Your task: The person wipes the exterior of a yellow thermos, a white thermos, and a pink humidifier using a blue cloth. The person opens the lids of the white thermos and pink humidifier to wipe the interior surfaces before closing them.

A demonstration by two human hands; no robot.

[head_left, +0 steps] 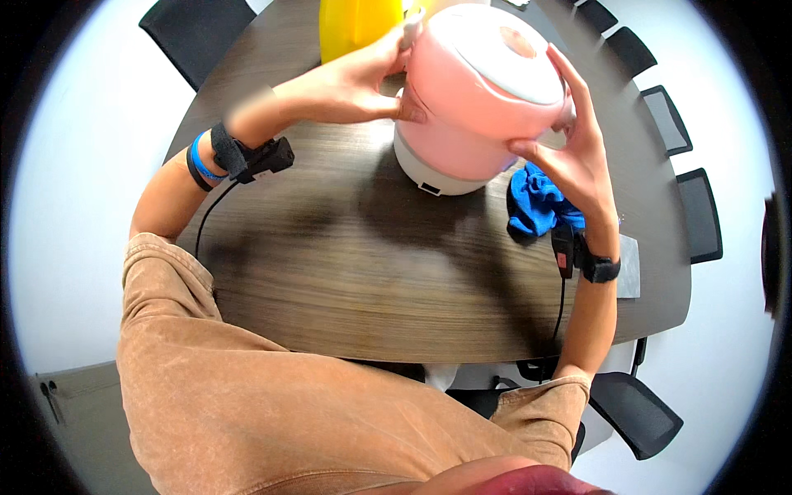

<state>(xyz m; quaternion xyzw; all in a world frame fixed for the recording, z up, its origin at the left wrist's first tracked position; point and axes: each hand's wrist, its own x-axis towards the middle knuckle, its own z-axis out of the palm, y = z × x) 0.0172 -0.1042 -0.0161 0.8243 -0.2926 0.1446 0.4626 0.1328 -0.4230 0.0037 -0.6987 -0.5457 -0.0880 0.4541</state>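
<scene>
A round pink appliance (478, 124) with a white lid and white base, like a small electric cooker, is between my two hands at the far middle of the table. A dark socket shows low on its base. My left hand (371, 87) grips its left side, the thumb pressed on the pink wall and the fingers up near the rim. On the other side, my right hand (577, 153) holds it with the thumb on the wall and fingers reaching up beside the lid. Whether the base touches the table cannot be told.
Just right of the appliance lies a crumpled blue cloth (536, 200) on the wooden table (371, 289). A yellow container (356, 29) stands behind my left hand. A grey flat item (629, 266) is near the right edge. Black chairs (700, 214) line the table; cabled devices are strapped to both wrists.
</scene>
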